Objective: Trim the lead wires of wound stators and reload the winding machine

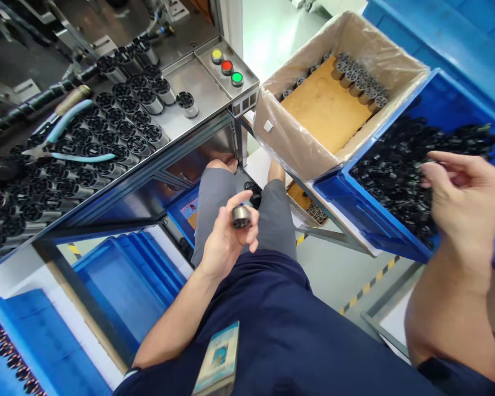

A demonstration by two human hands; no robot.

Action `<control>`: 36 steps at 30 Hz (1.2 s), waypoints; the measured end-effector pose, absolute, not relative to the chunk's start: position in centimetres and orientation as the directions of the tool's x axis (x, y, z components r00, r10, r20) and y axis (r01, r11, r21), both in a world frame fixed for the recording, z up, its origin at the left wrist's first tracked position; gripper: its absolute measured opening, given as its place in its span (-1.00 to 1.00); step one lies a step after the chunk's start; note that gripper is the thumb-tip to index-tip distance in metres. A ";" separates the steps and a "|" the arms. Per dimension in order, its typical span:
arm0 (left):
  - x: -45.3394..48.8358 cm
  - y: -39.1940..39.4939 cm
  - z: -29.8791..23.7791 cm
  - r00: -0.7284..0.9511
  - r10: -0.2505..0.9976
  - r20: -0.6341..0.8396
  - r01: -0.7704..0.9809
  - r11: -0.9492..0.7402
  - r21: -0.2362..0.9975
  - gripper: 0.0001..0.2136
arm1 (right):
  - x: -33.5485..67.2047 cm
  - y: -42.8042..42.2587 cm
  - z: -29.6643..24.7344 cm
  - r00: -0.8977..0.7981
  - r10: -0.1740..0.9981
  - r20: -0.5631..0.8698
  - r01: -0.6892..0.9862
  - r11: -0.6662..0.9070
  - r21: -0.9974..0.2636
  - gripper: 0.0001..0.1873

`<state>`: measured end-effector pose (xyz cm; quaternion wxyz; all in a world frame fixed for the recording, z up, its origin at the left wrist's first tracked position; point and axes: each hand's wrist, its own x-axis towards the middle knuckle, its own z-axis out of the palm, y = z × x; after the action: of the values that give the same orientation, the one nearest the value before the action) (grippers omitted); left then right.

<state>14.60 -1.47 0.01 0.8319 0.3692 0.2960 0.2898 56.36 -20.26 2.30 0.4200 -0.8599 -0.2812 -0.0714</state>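
My left hand (231, 234) is closed around a short metal cylinder (241, 216) with a dark end, held above my lap. My right hand (466, 190) hovers over a blue bin (338, 187) of small black plastic parts (400, 159). Its thumb and forefinger are pinched together; whatever may be between them cannot be made out. On the metal bench to the left stand many similar cylinders (126, 129) with black slotted tops. One cylinder (187, 104) stands a little apart from that group.
Blue-handled pliers (82, 157) lie across the cylinders. Yellow, red and green buttons (226, 67) sit at the bench corner. A plastic-lined carton (268, 124) holds cardboard (322, 104) and more cylinders. Blue bins (124, 275) stand under the bench; another bin (45, 330) holds copper-coloured parts.
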 end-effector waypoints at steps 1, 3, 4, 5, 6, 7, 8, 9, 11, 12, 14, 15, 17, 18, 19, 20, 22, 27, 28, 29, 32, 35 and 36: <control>15.0 -1.2 0.4 0.699 0.654 -0.288 -0.258 0.607 0.752 -0.36 | 54.2 -19.4 2.8 0.825 0.428 0.369 0.541 -0.408 -0.736 -0.73; 15.9 -0.8 1.0 0.759 0.592 -0.271 -0.266 0.662 0.701 -0.36 | 48.7 -17.2 4.0 0.780 0.480 0.401 0.508 -0.112 -0.854 -0.72; 16.3 -0.7 1.3 0.775 0.579 -0.252 -0.280 0.672 0.685 -0.35 | 45.6 -15.9 4.6 0.742 0.508 0.438 0.511 -0.005 -0.860 -0.73; 16.7 -0.7 1.5 0.786 0.572 -0.234 -0.294 0.678 0.673 -0.34 | 42.7 -14.7 5.1 0.672 0.602 0.432 0.497 0.067 -0.865 -0.66; 17.1 -0.6 1.7 0.799 0.562 -0.215 -0.308 0.689 0.656 -0.35 | 40.0 -13.6 5.4 0.588 0.710 0.387 0.470 0.090 -0.878 -0.59; 17.4 -0.5 1.9 0.809 0.553 -0.200 -0.319 0.698 0.641 -0.39 | 37.7 -12.4 5.6 0.490 0.772 0.406 0.460 0.166 -0.872 -0.55; 17.6 -0.5 2.0 0.814 0.547 -0.194 -0.322 0.703 0.634 -0.44 | 35.9 -11.4 5.7 0.434 0.806 0.402 0.432 0.205 -0.878 -0.53; 17.6 -0.3 2.1 0.814 0.548 -0.192 -0.322 0.702 0.635 -0.47 | 34.6 -10.5 5.6 0.387 0.837 0.387 0.404 0.224 -0.887 -0.54; 17.4 0.0 2.1 0.800 0.572 -0.181 -0.336 0.677 0.654 -0.50 | 33.3 -8.9 5.3 0.338 0.877 0.342 0.354 0.218 -0.909 -0.59; 17.2 0.3 2.0 0.788 0.591 -0.173 -0.348 0.659 0.667 -0.50 | 33.0 -8.3 5.2 0.323 0.895 0.309 0.338 0.196 -0.921 -0.61; 16.7 0.8 1.7 0.758 0.638 -0.136 -0.386 0.607 0.695 -0.55 | 32.9 -7.4 5.3 0.324 0.917 0.232 0.304 0.131 -0.944 -0.55; 16.4 1.0 1.5 0.744 0.658 -0.117 -0.402 0.581 0.708 -0.59 | 33.0 -7.1 5.4 0.331 0.925 0.188 0.283 0.093 -0.955 -0.46; 16.0 1.5 1.1 0.731 0.677 -0.081 -0.423 0.544 0.725 -0.63 | 33.1 -6.5 5.7 0.337 0.934 0.118 0.258 0.029 -0.966 -0.27; 15.8 1.8 0.8 0.730 0.680 -0.066 -0.430 0.532 0.730 -0.63 | 33.1 -6.2 5.9 0.322 0.941 0.106 0.264 0.019 -0.964 -0.23; 15.6 2.0 0.6 0.733 0.678 -0.053 -0.430 0.522 0.737 -0.64 | 33.2 -6.0 6.0 0.299 0.947 0.117 0.288 0.028 -0.957 -0.23; 15.4 2.1 0.4 0.735 0.677 -0.039 -0.429 0.509 0.746 -0.63 | 33.3 -5.8 6.1 0.270 0.953 0.137 0.322 0.044 -0.946 -0.26; 14.9 2.5 -0.1 0.738 0.675 -0.018 -0.418 0.478 0.773 -0.60 | 33.5 -5.5 6.4 0.221 0.961 0.166 0.394 0.068 -0.917 -0.28; 14.2 3.3 -1.2 0.757 0.652 0.027 -0.386 0.414 0.824 -0.50 | 33.0 -5.0 5.9 0.195 0.968 0.158 0.455 0.054 -0.889 -0.25; 14.2 3.5 -1.3 0.748 0.660 0.072 -0.412 0.376 0.830 -0.43 | 32.7 -4.8 5.5 0.197 0.963 0.183 0.444 0.079 -0.893 -0.28; 14.3 3.7 -1.4 0.730 0.673 0.118 -0.440 0.330 0.835 -0.36 | 32.4 -4.6 5.0 0.196 0.956 0.217 0.442 0.112 -0.890 -0.30; 14.5 4.6 -1.1 0.660 0.736 0.149 -0.468 0.248 0.848 -0.37 | 31.9 -3.9 3.6 0.196 0.935 0.294 0.482 0.169 -0.860 -0.19; 14.4 6.3 -0.1 0.570 0.811 0.132 -0.506 0.220 0.834 -0.59 | 32.7 -3.4 2.9 0.241 0.930 0.278 0.440 0.150 -0.885 0.08; 14.3 7.1 0.3 0.529 0.838 0.131 -0.528 0.205 0.824 -0.68 | 33.3 -3.3 2.9 0.263 0.930 0.256 0.397 0.138 -0.908 0.16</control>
<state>14.29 7.11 0.32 0.7558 0.4399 0.1763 0.4518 33.28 -3.30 2.91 0.5167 -0.6039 -0.5493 0.2580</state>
